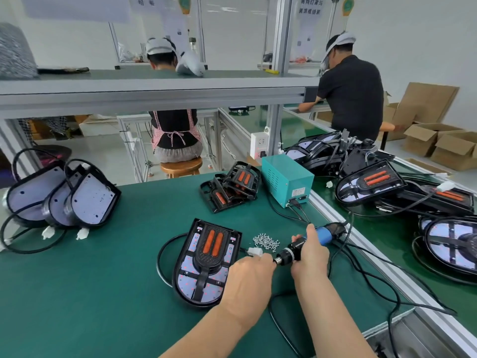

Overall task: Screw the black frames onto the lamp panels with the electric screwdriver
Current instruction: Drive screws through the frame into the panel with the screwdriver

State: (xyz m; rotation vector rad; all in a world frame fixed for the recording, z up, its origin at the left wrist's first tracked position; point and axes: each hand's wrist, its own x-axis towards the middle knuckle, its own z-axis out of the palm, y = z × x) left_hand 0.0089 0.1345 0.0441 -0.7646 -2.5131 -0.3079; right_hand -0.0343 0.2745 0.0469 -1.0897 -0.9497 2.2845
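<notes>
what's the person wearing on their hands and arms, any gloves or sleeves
Nothing shows: the left hand and right hand are ungloved, with no rings seen, and both forearms are bare to the frame's edge, no sleeve, watch or band in view.

Green table (103, 293), black frame (206, 254) with orange strips (213, 241).

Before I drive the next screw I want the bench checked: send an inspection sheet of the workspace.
Surface: green mat.
Job's things: framed panel in front; screws right of it; spare frames behind; bare panels left; piled panels far right.
Clutter: nothing seen.
Hands: right hand grips screwdriver; left hand at its bit, hold unclear.
Cables: screwdriver cable runs toward teal box; panel cable loops left.
Surroundings: two people, backs turned; cardboard boxes right.
</notes>
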